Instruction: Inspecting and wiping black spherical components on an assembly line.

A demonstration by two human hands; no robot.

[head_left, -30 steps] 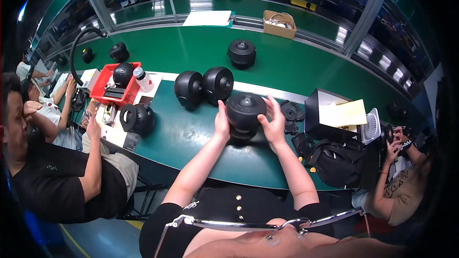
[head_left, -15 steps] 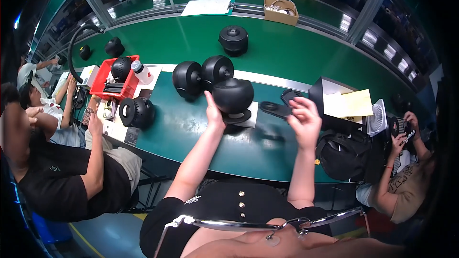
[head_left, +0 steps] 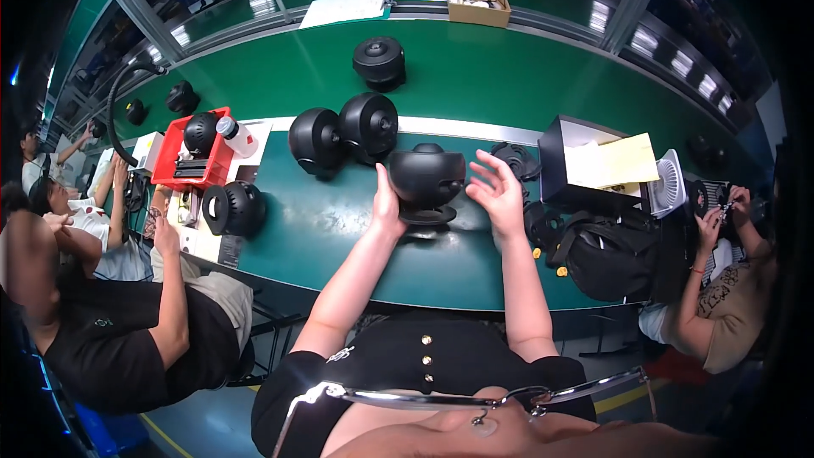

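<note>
A black, rounded device housing (head_left: 426,176) with a round base stands roughly upright over the green table in front of me. My left hand (head_left: 387,206) grips its left side, thumb up along the shell and fingers partly hidden behind it. My right hand (head_left: 498,197) is just right of the housing, fingers spread and holding nothing. Whether its fingertips touch the shell I cannot tell. Two similar black round units, one on the left (head_left: 315,142) and one on the right (head_left: 370,125), stand side by side just beyond. Black moulded parts (head_left: 515,159) lie behind my right hand.
Another black unit (head_left: 379,63) sits on the green belt. At left are a red bin (head_left: 222,153), a bottle (head_left: 236,136) and a black unit (head_left: 240,209). A black box (head_left: 555,157) and a black bag (head_left: 612,256) are at right. People sit on both sides.
My right hand has moved left from the loose black parts to the housing's right side. The housing has gone from tilted to nearly upright in my left hand. The view has turned slightly.
</note>
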